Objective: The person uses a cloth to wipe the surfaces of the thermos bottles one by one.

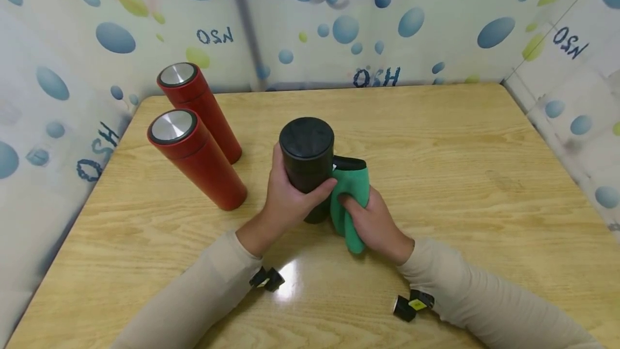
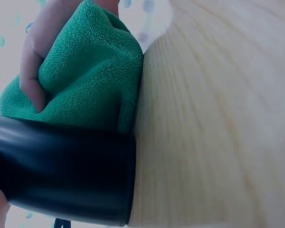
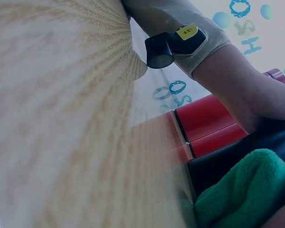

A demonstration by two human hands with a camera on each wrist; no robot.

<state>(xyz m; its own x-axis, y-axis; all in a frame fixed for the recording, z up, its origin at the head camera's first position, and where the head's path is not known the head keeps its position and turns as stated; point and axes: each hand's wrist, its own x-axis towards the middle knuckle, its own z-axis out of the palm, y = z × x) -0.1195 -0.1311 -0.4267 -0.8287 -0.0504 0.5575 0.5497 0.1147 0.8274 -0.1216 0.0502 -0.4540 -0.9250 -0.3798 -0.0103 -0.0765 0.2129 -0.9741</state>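
My left hand (image 1: pixel 290 190) grips a black thermos flask (image 1: pixel 307 147) round its body, and the flask stands upright at the middle of the table. In my right hand (image 1: pixel 380 225) is a folded green cloth (image 1: pixel 352 187) with a dark edge, its thumb pressed over the fabric. The cloth lies against the flask's right side. In the left wrist view, the fuzzy cloth (image 2: pixel 95 71) meets the side of the black flask (image 2: pixel 61 166), whose base is at the tabletop. The right wrist view shows the cloth (image 3: pixel 249 190) overlapping the lower part of the flask (image 3: pixel 213 166).
Two red thermos flasks with silver-topped lids, a nearer one (image 1: pixel 198 160) and a farther one (image 1: pixel 203 106), stand on the left of the wooden table (image 1: pixel 460 160). A patterned backdrop (image 1: pixel 329 26) rises behind the table's far edge. Small cameras (image 1: pixel 411 306) sit at both wrists.
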